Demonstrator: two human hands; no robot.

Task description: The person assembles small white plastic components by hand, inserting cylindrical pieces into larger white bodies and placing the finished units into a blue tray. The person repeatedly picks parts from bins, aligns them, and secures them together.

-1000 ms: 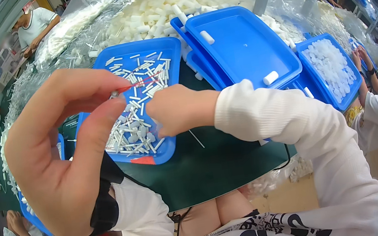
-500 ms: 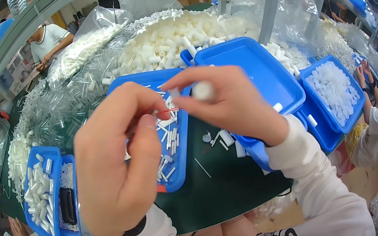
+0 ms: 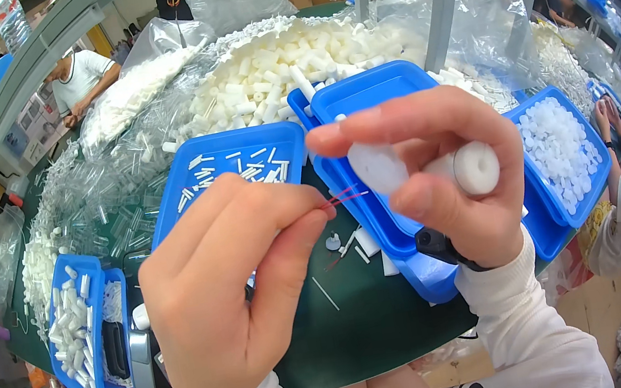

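My left hand (image 3: 233, 294) is closed in a pinch on thin red wires (image 3: 344, 195), whose ends stick out toward the right hand. My right hand (image 3: 470, 130) holds a round translucent white cap (image 3: 377, 168) between thumb and forefinger, just beyond the wire ends. In its curled fingers sits a white foam-like cylinder (image 3: 478, 167) with a small hole in its end. Whether the wires touch the cap, I cannot tell. Behind my left hand lies a blue tray (image 3: 180, 177) with short white sticks (image 3: 251, 172), partly hidden by the hand.
A heap of white cylinders (image 3: 268, 72) lies at the back. Stacked blue trays (image 3: 375, 88) stand behind my right hand; a tray of translucent caps (image 3: 553, 150) is further right. At left is a tray of white plugs (image 3: 74, 334). Loose pieces lie on the green table (image 3: 333, 343). Other people sit around.
My right hand has moved right, away from the left, and turned so the cap and cylinder show plainly. My left hand has shifted slightly right and down, with the red wires still pinched.
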